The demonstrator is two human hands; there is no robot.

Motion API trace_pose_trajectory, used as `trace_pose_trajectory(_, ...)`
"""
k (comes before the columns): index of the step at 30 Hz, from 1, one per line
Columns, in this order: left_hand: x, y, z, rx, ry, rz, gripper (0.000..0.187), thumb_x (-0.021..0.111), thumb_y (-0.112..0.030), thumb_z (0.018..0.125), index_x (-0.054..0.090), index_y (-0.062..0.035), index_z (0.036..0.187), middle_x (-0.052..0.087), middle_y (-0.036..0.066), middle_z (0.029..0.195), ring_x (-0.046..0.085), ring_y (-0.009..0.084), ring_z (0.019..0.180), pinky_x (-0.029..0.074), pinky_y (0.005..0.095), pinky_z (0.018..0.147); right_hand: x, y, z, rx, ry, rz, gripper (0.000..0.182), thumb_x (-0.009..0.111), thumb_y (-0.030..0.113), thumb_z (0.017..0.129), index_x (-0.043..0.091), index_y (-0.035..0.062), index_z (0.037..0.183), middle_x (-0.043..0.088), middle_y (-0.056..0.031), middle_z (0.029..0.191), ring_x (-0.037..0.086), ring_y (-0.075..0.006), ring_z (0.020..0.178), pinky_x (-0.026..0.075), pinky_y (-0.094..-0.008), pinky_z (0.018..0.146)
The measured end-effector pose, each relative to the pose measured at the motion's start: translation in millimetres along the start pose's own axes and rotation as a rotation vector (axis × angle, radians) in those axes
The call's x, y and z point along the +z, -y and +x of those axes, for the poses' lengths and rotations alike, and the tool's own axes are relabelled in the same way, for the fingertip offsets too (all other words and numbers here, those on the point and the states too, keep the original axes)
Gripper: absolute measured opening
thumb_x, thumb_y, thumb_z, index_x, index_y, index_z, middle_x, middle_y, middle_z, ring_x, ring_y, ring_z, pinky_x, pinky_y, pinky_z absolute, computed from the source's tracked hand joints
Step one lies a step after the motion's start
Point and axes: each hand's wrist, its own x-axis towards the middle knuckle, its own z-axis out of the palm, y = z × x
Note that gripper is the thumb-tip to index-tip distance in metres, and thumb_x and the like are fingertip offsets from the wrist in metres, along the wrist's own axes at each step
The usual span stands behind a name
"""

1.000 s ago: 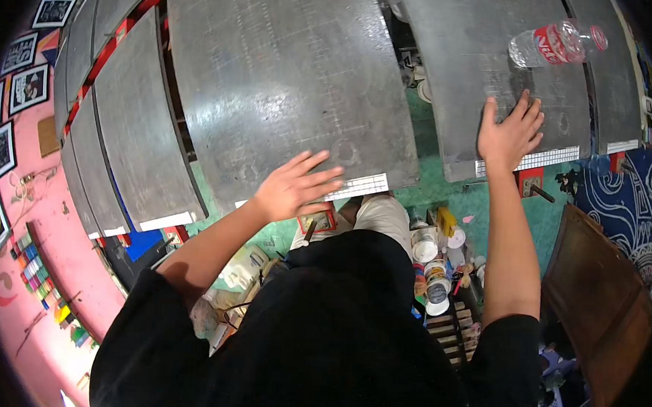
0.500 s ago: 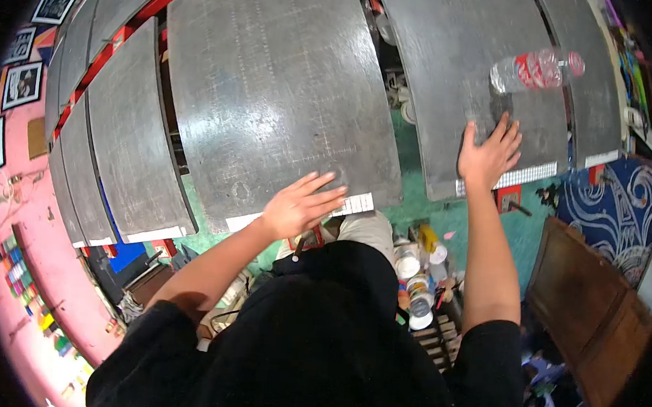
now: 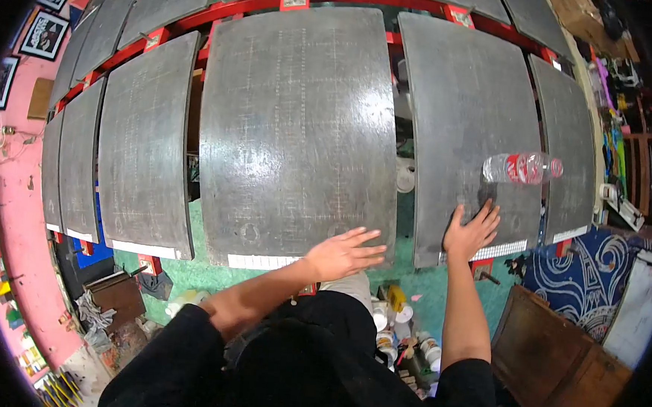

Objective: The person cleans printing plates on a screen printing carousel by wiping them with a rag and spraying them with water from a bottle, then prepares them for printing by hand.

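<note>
My left hand [image 3: 345, 255] rests near the front edge of the large grey board [image 3: 301, 127] in the middle, palm down with the fingers spread. A white measuring strip [image 3: 263, 262] runs along that edge, beside my wrist. On the grey board to the right [image 3: 469, 115], my right hand [image 3: 472, 232] lies flat with its fingers apart, close to a checkered strip [image 3: 498, 249]. Just beyond its fingertips, a clear plastic bottle with a red label [image 3: 522, 168] lies on its side. Neither hand holds anything.
More grey boards [image 3: 147, 144] stand left and right on a red metal frame [image 3: 180, 23]. Jars and tubs [image 3: 385, 340] sit below, near my legs. A brown wooden panel [image 3: 541, 343] leans at the lower right. Framed pictures [image 3: 47, 35] hang on the pink wall.
The view has tilted up, showing more boards and frame behind. My left hand has slid right along the middle board's front edge. My right hand stays by the bottle.
</note>
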Motion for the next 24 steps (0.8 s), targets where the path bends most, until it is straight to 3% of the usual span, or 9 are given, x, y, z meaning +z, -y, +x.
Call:
trace_pose_trajectory(2,-35.6,28.1,-29.2,0.033,0.083,0.120,0.053,0.069,-0.017,0.090,0.064,-0.0193,0.143,0.055,0.001,0.157,0.042,0.0340,0.150,0.032,0.0545,0.126,-2.3,4.3,1.2,0.004,0.009,0.012,0.084,0.061,0.050,0.098,0.030,0.0122,0.165,0.025,-0.0183,0.171,0.020,-0.0408,0.159,0.015,-0.0600,0.128)
trace_pose_trajectory(5,-80.0,66.1,-26.2,-0.173,0.007,0.328,0.051,0.071,-0.018,0.087,0.067,-0.0187,0.138,0.057,0.000,0.154,0.045,0.0346,0.148,0.035,0.0546,0.124,-1.4,2.6,1.0,0.021,0.033,-0.012,0.083,0.060,0.050,0.099,0.029,0.0124,0.166,0.023,-0.0186,0.172,0.019,-0.0408,0.159,0.014,-0.0598,0.128)
trace_pose_trajectory(7,-70.0,59.6,-4.2,-0.466,-0.293,0.334,0.045,0.065,-0.019,0.090,0.070,-0.0183,0.134,0.059,0.002,0.152,0.043,0.0345,0.149,0.033,0.0550,0.125,-0.2,0.8,0.7,0.015,0.036,-0.023,0.083,0.060,0.050,0.099,0.028,0.0126,0.166,0.023,-0.0185,0.172,0.018,-0.0407,0.159,0.014,-0.0598,0.128)
trace_pose_trajectory(11,15.4,-0.3,58.1,-0.139,-0.133,0.186,0.045,0.065,-0.025,0.092,0.069,-0.0155,0.136,0.055,0.003,0.157,0.039,0.0322,0.152,0.030,0.0521,0.128,-0.4,2.5,0.7,0.015,0.039,-0.023,0.084,0.058,0.052,0.099,0.027,0.0134,0.166,0.023,-0.0180,0.172,0.018,-0.0401,0.160,0.014,-0.0598,0.128)
trace_pose_trajectory(14,23.3,-7.4,57.0,-0.029,-0.079,0.119,0.047,0.069,-0.026,0.092,0.068,-0.0190,0.138,0.053,0.002,0.157,0.039,0.0320,0.152,0.030,0.0493,0.128,3.3,-1.1,1.4,0.008,0.038,-0.031,0.083,0.057,0.054,0.100,0.027,0.0138,0.166,0.022,-0.0172,0.173,0.018,-0.0395,0.160,0.014,-0.0597,0.128)
trace_pose_trajectory(17,-42.7,18.9,-8.7,-0.291,-0.059,0.203,0.044,0.068,-0.013,0.085,0.073,-0.0170,0.129,0.060,0.004,0.150,0.043,0.0303,0.150,0.034,0.0498,0.126,9.3,-5.7,1.9,-0.018,0.022,-0.020,0.082,0.056,0.055,0.101,0.029,0.0149,0.166,0.023,-0.0175,0.172,0.020,-0.0398,0.159,0.015,-0.0600,0.127)
trace_pose_trajectory(19,-75.4,57.8,-85.6,-0.544,-0.307,0.303,0.040,0.067,-0.011,0.083,0.076,-0.0169,0.122,0.068,0.008,0.139,0.053,0.0337,0.142,0.037,0.0515,0.122,7.5,-4.1,1.2,-0.016,0.013,-0.025,0.083,0.054,0.057,0.101,0.029,0.0135,0.166,0.024,-0.0190,0.172,0.020,-0.0401,0.159,0.015,-0.0599,0.127)
trace_pose_trajectory(21,-96.9,88.2,-164.5,-0.757,-0.506,0.490,0.043,0.063,-0.005,0.090,0.074,-0.0156,0.130,0.060,0.013,0.151,0.044,0.0389,0.150,0.030,0.0531,0.125,10.7,-3.1,3.8,-0.018,0.015,-0.037,0.083,0.053,0.058,0.101,0.029,0.0136,0.166,0.024,-0.0189,0.172,0.020,-0.0402,0.159,0.016,-0.0599,0.127)
trace_pose_trajectory(24,-106.2,95.0,-187.9,-0.970,-0.700,0.487,0.042,0.063,-0.004,0.093,0.074,-0.0153,0.132,0.059,0.012,0.152,0.045,0.0418,0.148,0.029,0.0545,0.125,17.5,-9.2,3.9,-0.039,-0.006,-0.045,0.082,0.051,0.060,0.102,0.029,0.0137,0.166,0.025,-0.0189,0.172,0.021,-0.0407,0.158,0.017,-0.0598,0.127)
